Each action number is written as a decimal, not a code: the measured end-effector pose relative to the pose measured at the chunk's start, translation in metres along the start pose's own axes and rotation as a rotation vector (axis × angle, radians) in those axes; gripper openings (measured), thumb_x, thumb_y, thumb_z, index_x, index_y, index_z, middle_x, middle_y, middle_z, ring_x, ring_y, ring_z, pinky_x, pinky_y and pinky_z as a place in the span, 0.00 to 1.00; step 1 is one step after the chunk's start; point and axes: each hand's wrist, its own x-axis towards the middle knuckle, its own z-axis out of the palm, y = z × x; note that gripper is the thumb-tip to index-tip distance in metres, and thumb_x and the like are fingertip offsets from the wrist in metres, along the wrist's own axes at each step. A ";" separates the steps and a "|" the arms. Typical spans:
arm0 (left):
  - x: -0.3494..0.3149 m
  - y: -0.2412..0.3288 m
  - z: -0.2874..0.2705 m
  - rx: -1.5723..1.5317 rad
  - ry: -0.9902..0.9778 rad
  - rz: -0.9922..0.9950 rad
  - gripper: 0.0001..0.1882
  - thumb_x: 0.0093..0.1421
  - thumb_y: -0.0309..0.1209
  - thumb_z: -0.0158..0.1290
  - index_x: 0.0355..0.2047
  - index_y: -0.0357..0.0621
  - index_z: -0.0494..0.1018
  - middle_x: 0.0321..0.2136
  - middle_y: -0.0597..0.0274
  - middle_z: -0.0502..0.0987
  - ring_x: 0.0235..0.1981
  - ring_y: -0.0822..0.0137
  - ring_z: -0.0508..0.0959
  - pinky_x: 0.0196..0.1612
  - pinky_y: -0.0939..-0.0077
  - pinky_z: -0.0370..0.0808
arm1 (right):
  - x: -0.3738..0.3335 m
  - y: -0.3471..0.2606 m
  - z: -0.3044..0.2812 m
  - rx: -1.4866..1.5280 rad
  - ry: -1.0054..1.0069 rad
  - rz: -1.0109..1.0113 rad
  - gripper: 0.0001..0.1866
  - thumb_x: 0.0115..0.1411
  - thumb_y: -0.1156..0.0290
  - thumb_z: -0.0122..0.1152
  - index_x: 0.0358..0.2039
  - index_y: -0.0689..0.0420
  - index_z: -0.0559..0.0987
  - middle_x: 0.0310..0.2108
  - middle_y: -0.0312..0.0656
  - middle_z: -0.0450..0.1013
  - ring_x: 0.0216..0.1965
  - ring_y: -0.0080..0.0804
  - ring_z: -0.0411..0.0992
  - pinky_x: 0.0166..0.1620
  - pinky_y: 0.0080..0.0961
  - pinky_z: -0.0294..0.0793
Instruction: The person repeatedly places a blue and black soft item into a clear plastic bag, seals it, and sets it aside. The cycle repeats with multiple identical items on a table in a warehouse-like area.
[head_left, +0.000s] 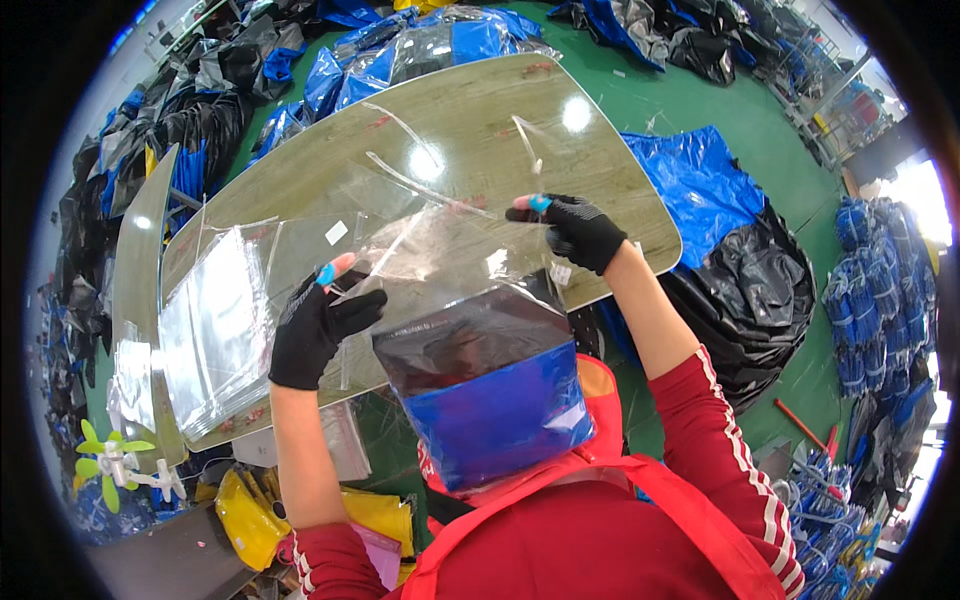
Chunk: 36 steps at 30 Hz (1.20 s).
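Observation:
Both my hands wear black gloves with blue wraps at a bare fingertip. My left hand [325, 322] is over the near left part of the table, thumb and fingers apart, beside a clear plastic bag [300, 250]. My right hand [578, 232] is further right above the tabletop, its fingers curled together; what they grip, if anything, cannot be made out. Between my forearms a folded black and blue plastic sheet [495, 400] in a glossy clear wrap rests at the table's near edge, against my body. Clear strips [400, 135] lie on the wood-patterned table [600, 150].
Crumpled blue and black sheets [740, 250] heap on the green floor at right, with more piles [430, 45] beyond the table. Bundled blue packs [880, 290] stack at far right. A small green fan [115, 460] and yellow packages [250, 510] are at near left.

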 end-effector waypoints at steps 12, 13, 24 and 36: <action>-0.067 -0.016 0.023 1.377 0.160 0.291 0.14 0.53 0.17 0.46 0.38 0.41 0.76 0.45 0.51 0.77 0.49 0.54 0.73 0.55 0.62 0.67 | -0.120 -0.053 0.033 -1.175 -0.075 0.118 0.19 0.48 0.67 0.66 0.43 0.52 0.80 0.52 0.50 0.70 0.57 0.50 0.65 0.58 0.40 0.64; -0.060 -0.016 0.030 1.273 0.358 0.588 0.12 0.54 0.17 0.45 0.35 0.40 0.76 0.42 0.54 0.78 0.46 0.57 0.74 0.52 0.66 0.69 | -0.114 -0.062 0.056 -1.161 0.038 -0.271 0.19 0.46 0.69 0.65 0.42 0.52 0.80 0.51 0.50 0.71 0.56 0.49 0.66 0.57 0.40 0.65; -0.063 -0.112 0.037 0.300 0.300 -0.264 0.34 0.56 0.31 0.59 0.61 0.42 0.59 0.46 0.64 0.70 0.43 0.71 0.71 0.45 0.76 0.70 | -0.136 0.082 -0.187 -1.290 1.568 -0.208 0.24 0.58 0.60 0.54 0.53 0.56 0.72 0.42 0.53 0.75 0.45 0.51 0.73 0.48 0.42 0.71; 0.142 0.075 0.015 -0.668 -0.095 -0.003 0.27 0.68 0.42 0.36 0.63 0.41 0.53 0.59 0.45 0.63 0.63 0.57 0.60 0.66 0.61 0.53 | -0.127 0.110 -0.330 -1.436 0.604 0.640 0.20 0.56 0.54 0.53 0.42 0.53 0.80 0.43 0.53 0.75 0.45 0.53 0.74 0.49 0.45 0.72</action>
